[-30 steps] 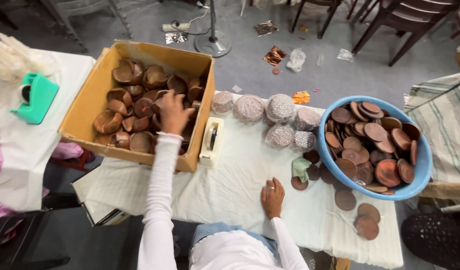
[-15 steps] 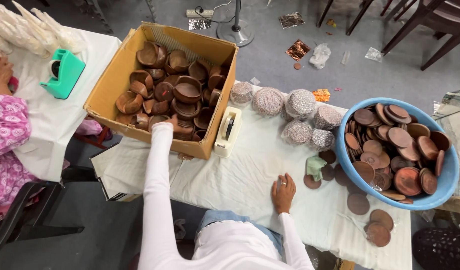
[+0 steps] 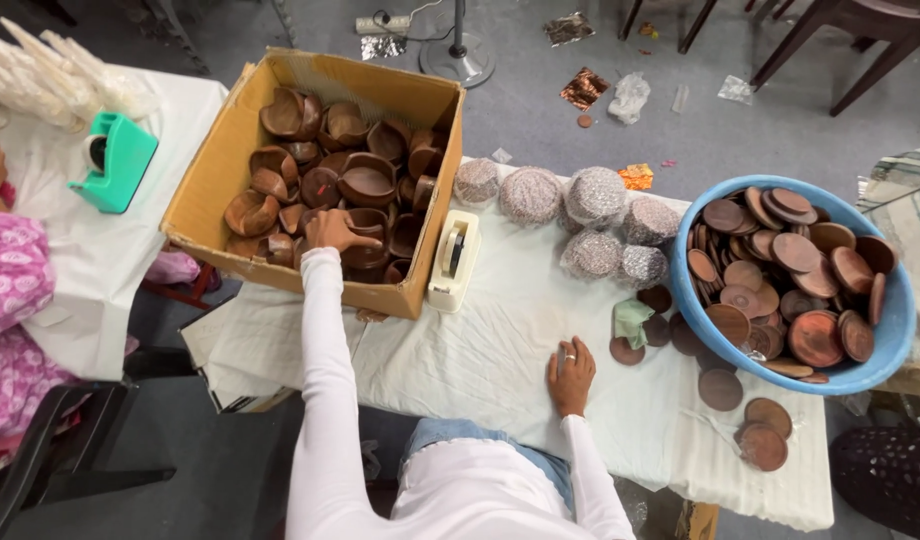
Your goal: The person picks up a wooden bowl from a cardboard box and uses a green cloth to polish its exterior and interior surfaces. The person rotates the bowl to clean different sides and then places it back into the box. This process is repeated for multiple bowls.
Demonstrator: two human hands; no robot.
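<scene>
My left hand [image 3: 332,230] reaches into a cardboard box [image 3: 212,180] full of brown wooden bowls [image 3: 368,184]. Its fingers curl over one bowl close to the box's near wall. My right hand [image 3: 572,376] lies flat on the white cloth-covered table [image 3: 500,350], fingers slightly apart, holding nothing, with a ring on one finger. A cream tape dispenser [image 3: 455,258] stands just right of the box, between my two hands.
A blue basin [image 3: 880,350] of round brown lids sits at the right, with loose lids [image 3: 762,428] and a green cloth [image 3: 632,320] beside it. Several wrapped bundles [image 3: 595,196] line the far edge. Left: another person's pink sleeve [image 3: 10,280], green tape dispenser [image 3: 115,162]. Chairs stand behind.
My left hand has drawn back from the middle of the box to the bowls by its near wall. My right hand stays flat on the table. The view has shifted slightly.
</scene>
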